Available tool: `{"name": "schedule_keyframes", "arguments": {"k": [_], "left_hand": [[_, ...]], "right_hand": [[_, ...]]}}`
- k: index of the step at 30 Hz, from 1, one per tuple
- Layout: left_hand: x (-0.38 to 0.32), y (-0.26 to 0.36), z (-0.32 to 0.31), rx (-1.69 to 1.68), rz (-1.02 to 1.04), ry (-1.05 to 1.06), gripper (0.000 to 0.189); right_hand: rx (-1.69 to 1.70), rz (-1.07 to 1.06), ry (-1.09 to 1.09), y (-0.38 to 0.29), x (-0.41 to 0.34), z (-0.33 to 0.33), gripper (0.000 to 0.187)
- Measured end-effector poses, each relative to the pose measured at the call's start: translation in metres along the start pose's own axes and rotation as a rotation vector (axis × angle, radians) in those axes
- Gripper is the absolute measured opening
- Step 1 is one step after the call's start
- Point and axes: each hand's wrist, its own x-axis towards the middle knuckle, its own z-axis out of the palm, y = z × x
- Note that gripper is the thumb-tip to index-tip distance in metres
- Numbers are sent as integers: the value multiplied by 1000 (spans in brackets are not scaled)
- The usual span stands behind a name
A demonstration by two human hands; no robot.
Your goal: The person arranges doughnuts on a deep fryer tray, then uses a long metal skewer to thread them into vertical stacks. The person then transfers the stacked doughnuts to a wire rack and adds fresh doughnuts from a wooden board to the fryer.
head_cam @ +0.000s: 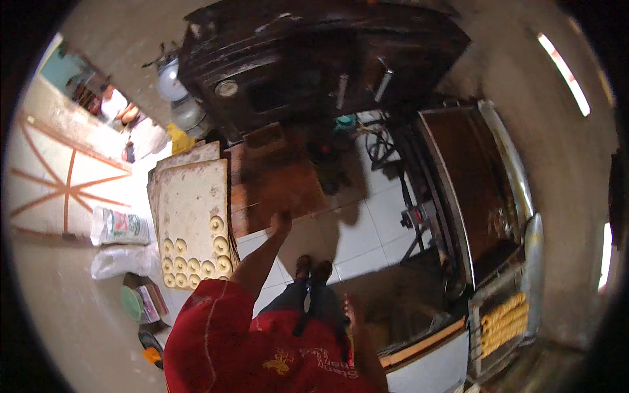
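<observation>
My left hand [281, 222] hangs before me over the tiled floor, beside a stack of pale, worn boards; no object shows in it, and its fingers are blurred. On the top board [194, 196] lie several ring-shaped dough pieces [194, 266], along its near and right edges. My right hand [350, 310] is low at the right side of my body, partly visible, and what it may hold cannot be made out. Ahead stands a dark metal oven [295, 64] with a round gauge [226, 88] and metal handles [384, 84].
On the right are a long dark metal-edged trough [471, 186] and a rack holding rows of golden ring-shaped baked goods [506, 324]. White bags [120, 226] and a green bowl [131, 302] stand left. A person [115, 105] is beyond the opening at upper left.
</observation>
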Motion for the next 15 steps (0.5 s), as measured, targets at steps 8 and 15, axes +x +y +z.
{"name": "schedule_keyframes", "arguments": {"k": [8, 15], "left_hand": [[-8, -9, -47, -40, 165, -90, 36], [-177, -176, -214, -530, 139, 9, 23]], "right_hand": [[-745, -172, 87, -21, -10, 116, 25], [-1201, -197, -463, 100, 71, 253, 29]]}}
